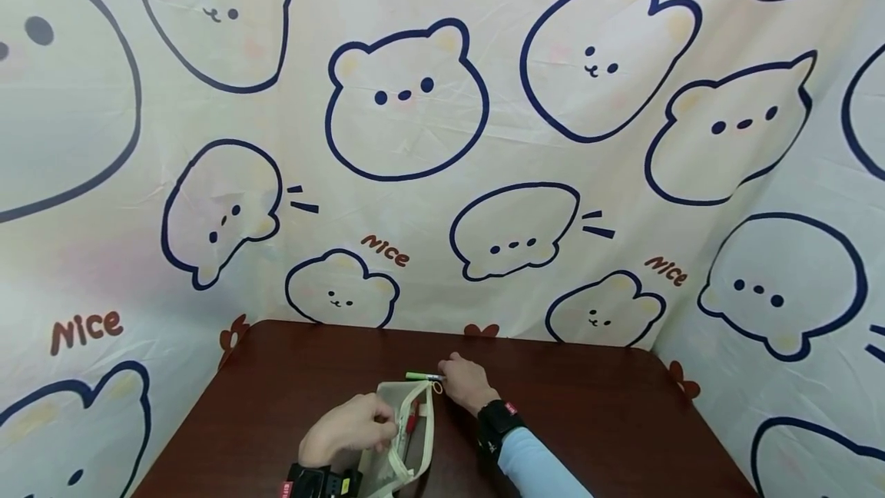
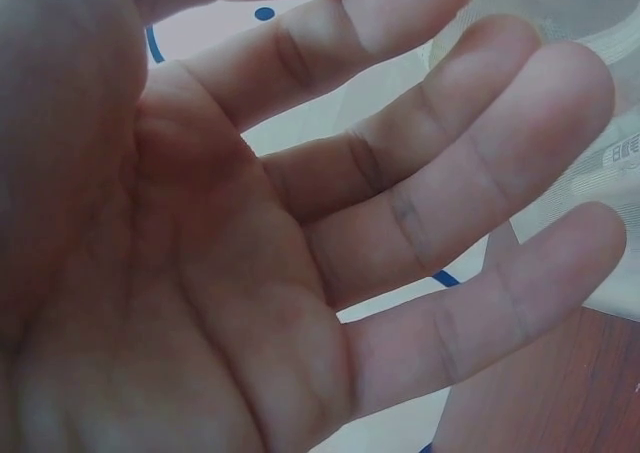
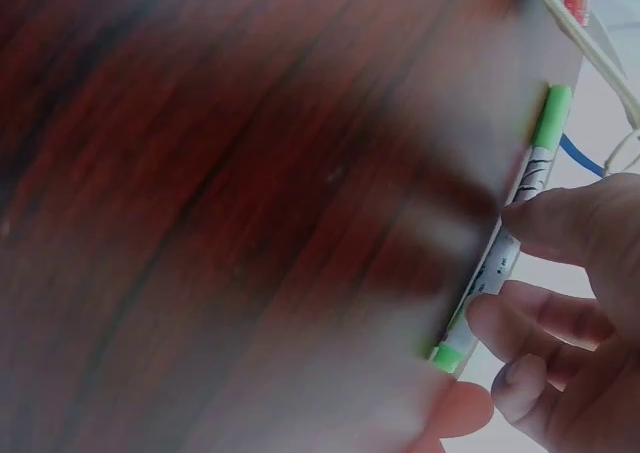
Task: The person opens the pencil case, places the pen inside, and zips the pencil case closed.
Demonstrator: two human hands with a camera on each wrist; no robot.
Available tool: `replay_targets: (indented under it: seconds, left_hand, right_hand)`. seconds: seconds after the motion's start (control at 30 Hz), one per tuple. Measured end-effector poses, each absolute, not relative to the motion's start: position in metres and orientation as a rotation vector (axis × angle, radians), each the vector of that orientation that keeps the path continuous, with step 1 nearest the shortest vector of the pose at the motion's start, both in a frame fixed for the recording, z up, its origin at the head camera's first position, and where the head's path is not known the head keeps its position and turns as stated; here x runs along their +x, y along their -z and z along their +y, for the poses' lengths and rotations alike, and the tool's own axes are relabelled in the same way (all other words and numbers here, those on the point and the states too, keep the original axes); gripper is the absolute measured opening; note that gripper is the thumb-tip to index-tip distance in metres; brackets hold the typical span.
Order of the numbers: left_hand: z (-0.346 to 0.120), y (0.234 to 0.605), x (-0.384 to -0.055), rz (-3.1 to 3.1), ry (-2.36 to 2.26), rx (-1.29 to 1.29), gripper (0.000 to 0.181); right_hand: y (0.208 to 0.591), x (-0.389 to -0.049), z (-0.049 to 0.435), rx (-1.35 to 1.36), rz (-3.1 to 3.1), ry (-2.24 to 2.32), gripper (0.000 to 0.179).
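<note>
A pale pencil case [image 1: 429, 436] lies unzipped on the table, with a red-and-white pen [image 1: 412, 417] inside. My left hand [image 1: 353, 425] hovers at the case's left rim; in the left wrist view its fingers [image 2: 420, 233] are loosely extended before the mesh fabric. Beyond the far end of the case, my right hand [image 1: 466, 383] pinches a green-capped marker [image 1: 422, 376]. The right wrist view shows the thumb and fingertips over the marker's white printed barrel [image 3: 492, 271], with a green part at each end.
The dark brown wooden table [image 1: 588, 398] is enclosed by a cream cloth backdrop [image 1: 429, 214] printed with cartoon bear heads. A yellow zipper loop [image 1: 437, 387] hangs from the case's far corner, close to my right hand.
</note>
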State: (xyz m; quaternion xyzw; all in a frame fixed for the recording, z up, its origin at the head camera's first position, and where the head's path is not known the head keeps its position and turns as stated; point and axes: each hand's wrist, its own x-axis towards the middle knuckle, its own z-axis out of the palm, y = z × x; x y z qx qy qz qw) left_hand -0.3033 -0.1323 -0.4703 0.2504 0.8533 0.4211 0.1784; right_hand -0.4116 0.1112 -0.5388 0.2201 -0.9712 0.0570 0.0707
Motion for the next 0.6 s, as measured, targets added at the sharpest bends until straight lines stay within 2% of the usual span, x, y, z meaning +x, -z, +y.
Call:
replay_targets:
  seconds: [0.3,0.6]
  left_hand:
    - [-0.1316,0.4728,-0.3038,2.418,-1.207,0.716,0.023]
    - [-0.1322,0.4717,-0.3040,2.429,-1.192,0.695,0.023]
  right_hand:
    - [0.5381,-0.4126,0.1099,0.664,-2.946,-0.035,0.015]
    - [0.5346,-0.4101,0.1119,0.641,-2.933,-0.053,0.013]
